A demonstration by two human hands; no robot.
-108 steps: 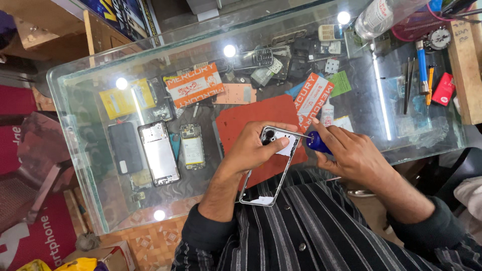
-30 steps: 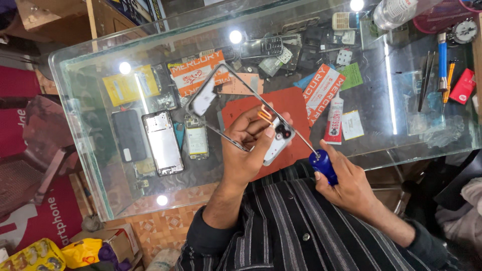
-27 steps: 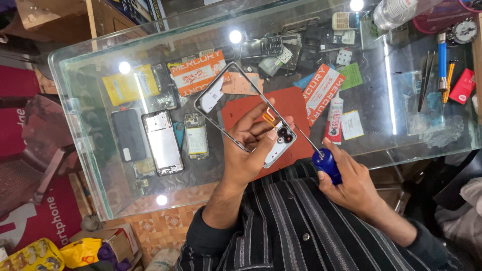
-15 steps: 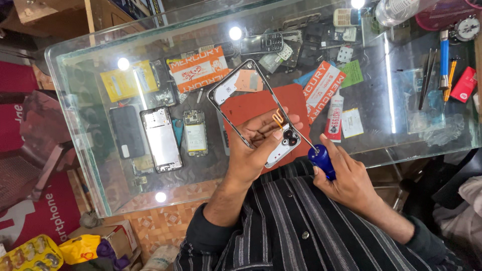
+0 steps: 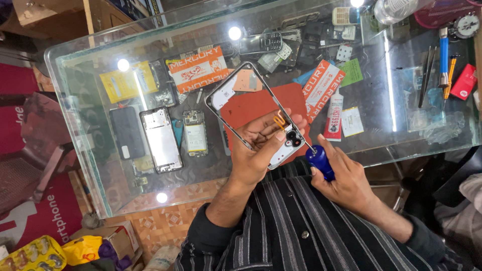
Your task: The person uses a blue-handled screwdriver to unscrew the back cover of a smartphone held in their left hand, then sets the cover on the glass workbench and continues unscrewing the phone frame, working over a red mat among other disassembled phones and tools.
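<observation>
Your left hand [image 5: 258, 150] holds a phone frame [image 5: 251, 113] at centre frame, fingers curled round its lower end by the camera cut-outs, so the empty metal rim tilts up over the red mat [image 5: 261, 103] on the glass counter [image 5: 90, 165]. Your right hand [image 5: 346, 175] is wrapped round the blue handle of a screwdriver [image 5: 319, 159] at lower right of centre, its thin tip touching the frame's lower corner.

Above the frame, left of centre, an orange and white rectangular packet [image 5: 197, 68] lies flat under the glass. A second orange and white packet [image 5: 321, 86] sits slanted just right of the mat, with a green card [image 5: 352, 71] beside its upper edge. Below that, a small glue tube with a red label [image 5: 334, 114] stands next to a pale square sachet [image 5: 352, 121]. A yellow packet [image 5: 124, 83] lies at upper left. At far right, a red box [image 5: 463, 81] rests near a blue-handled tool [image 5: 444, 55]. A yellow carton [image 5: 30, 256] fills the bottom left corner.
</observation>
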